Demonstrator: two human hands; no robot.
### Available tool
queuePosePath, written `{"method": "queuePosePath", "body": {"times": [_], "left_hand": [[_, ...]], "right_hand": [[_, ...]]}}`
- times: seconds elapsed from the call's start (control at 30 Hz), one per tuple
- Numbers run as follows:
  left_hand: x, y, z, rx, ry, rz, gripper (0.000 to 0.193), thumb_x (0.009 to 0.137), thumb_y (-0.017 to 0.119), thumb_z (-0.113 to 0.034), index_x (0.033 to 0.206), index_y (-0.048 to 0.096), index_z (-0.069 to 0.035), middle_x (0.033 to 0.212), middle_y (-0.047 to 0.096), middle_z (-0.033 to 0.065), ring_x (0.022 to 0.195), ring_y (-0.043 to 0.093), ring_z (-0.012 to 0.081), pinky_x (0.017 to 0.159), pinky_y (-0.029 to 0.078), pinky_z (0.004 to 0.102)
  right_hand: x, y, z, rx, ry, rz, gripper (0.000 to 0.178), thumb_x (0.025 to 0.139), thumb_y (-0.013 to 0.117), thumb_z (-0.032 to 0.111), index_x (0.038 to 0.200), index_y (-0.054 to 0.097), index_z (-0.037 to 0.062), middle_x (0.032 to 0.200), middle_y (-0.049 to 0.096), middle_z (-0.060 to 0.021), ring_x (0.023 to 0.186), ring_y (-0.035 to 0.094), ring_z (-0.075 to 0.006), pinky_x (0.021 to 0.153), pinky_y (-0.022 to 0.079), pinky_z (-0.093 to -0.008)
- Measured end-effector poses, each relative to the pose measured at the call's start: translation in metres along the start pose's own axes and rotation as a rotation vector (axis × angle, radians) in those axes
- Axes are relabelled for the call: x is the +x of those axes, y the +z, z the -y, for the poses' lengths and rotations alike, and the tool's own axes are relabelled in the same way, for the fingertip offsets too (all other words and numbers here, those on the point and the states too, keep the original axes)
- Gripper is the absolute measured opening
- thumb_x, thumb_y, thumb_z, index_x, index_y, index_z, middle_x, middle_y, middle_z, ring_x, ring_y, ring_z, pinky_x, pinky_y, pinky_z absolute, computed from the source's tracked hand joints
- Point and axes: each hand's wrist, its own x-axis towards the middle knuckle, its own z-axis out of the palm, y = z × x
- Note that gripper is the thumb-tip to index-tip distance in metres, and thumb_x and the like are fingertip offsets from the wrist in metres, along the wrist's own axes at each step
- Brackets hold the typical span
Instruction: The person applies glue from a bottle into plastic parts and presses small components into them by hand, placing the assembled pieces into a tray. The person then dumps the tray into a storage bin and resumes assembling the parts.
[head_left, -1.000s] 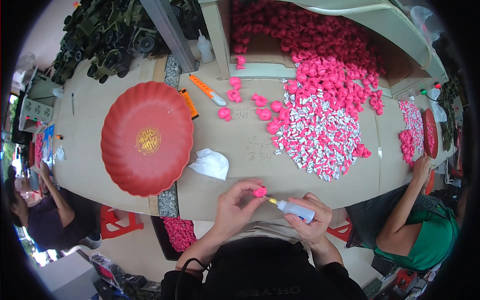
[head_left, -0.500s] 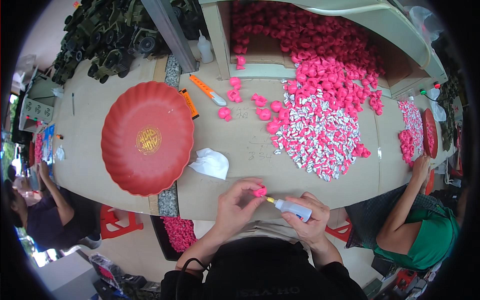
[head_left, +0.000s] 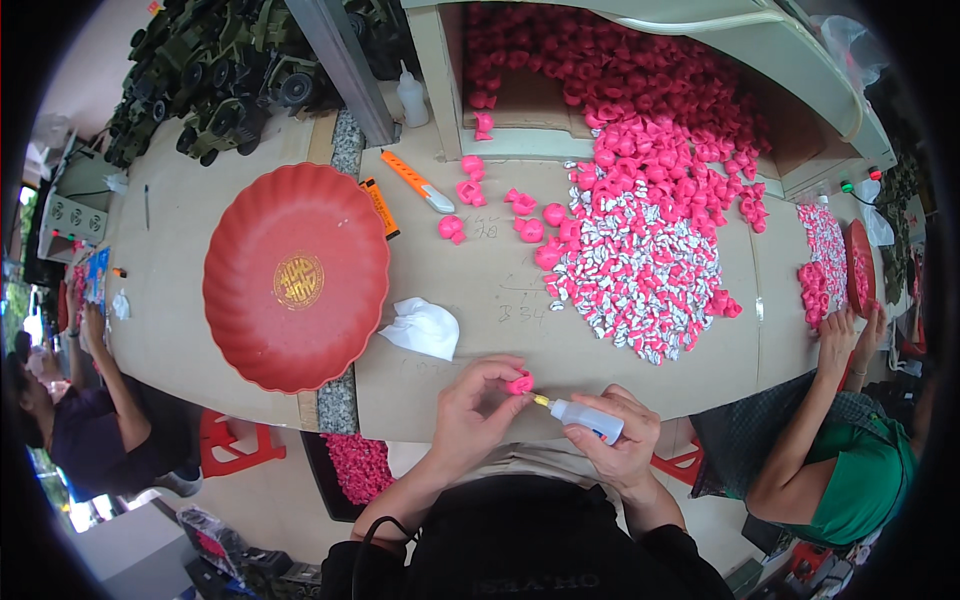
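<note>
Between the thumb and fingers of my left hand (head_left: pixel 474 408) is a small rounded pink plastic piece (head_left: pixel 520 383). My right hand (head_left: pixel 622 432) is wrapped round a clear squeeze bottle (head_left: pixel 588 421) with a yellowish nozzle. The bottle lies tilted, its tip pointing left and close beside my left fingertips, just under the pink piece; whether it touches cannot be made out. Beyond my hands, a heap of small pink-and-white pieces (head_left: pixel 630 280) covers the table. Larger pink plastic pieces (head_left: pixel 660 140) pile up behind it and spill from a box-like opening.
A scalloped red bowl (head_left: pixel 340 260) stands at left, with a crumpled white tissue (head_left: pixel 422 328) beside it. An orange cutter (head_left: pixel 416 181) and another squeeze bottle (head_left: pixel 411 98) lie farther back. Dark green toy vehicles (head_left: pixel 230 70) crowd the far left. Co-workers sit at both sides.
My hands, the pink piece and the bottle stay nearly in place. At right, the co-worker in green has shifted, and both of their hands now show near a red bowl.
</note>
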Motion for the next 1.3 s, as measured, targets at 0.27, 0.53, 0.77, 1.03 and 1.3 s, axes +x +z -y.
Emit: {"method": "queuePosePath", "body": {"times": [0.27,0.53,0.77,1.03,1.3], "left_hand": [[0.0,0.002,-0.004,0.014,-0.029,-0.01,0.028,0.079,0.068,0.008,0.103,0.056,0.0,0.111,0.058,0.0119,0.093,0.061,0.0132,0.081,0.051,0.0255],[0.0,0.002,-0.002,0.018,0.021,-0.039,0.027,0.079,0.07,0.004,0.103,0.057,0.001,0.101,0.063,0.0095,0.085,0.065,0.013,0.074,0.051,0.0239],[0.0,0.002,0.003,-0.002,0.028,-0.042,0.027,0.079,0.066,0.011,0.101,0.055,0.0,0.114,0.054,0.0122,0.094,0.06,0.0143,0.081,0.051,0.0265],[0.001,0.004,0.005,-0.013,0.066,-0.068,0.027,0.078,0.064,0.015,0.099,0.055,0.0,0.117,0.051,0.0125,0.095,0.058,0.0147,0.082,0.052,0.0275],[-0.004,0.001,0.0,0.034,0.06,-0.1,0.025,0.077,0.069,0.009,0.099,0.058,0.0,0.113,0.056,0.0122,0.094,0.061,0.0147,0.079,0.051,0.0255]], "right_hand": [[0.002,-0.003,-0.002,-0.019,-0.035,-0.027,0.035,0.062,0.08,0.003,0.095,0.069,-0.002,0.06,0.057,-0.0057,0.053,0.046,-0.0143,0.048,0.035,-0.0272],[0.001,-0.002,-0.008,-0.007,-0.017,-0.033,0.036,0.062,0.08,0.003,0.096,0.069,-0.0023,0.061,0.056,-0.0056,0.053,0.046,-0.0139,0.048,0.035,-0.0261],[0.001,-0.003,-0.006,-0.023,-0.031,-0.036,0.034,0.062,0.08,0.003,0.094,0.069,-0.0027,0.061,0.058,-0.006,0.053,0.046,-0.0139,0.047,0.035,-0.0265],[0.003,-0.001,-0.003,-0.015,-0.041,0.03,0.034,0.063,0.082,0.005,0.094,0.069,-0.0025,0.06,0.057,-0.0053,0.053,0.046,-0.0139,0.047,0.035,-0.0274],[0.005,-0.004,-0.008,0.188,0.199,-0.051,0.038,0.067,0.078,0.003,0.103,0.066,-0.0005,0.077,0.061,-0.0066,0.067,0.055,-0.0162,0.06,0.041,-0.0265]]}}
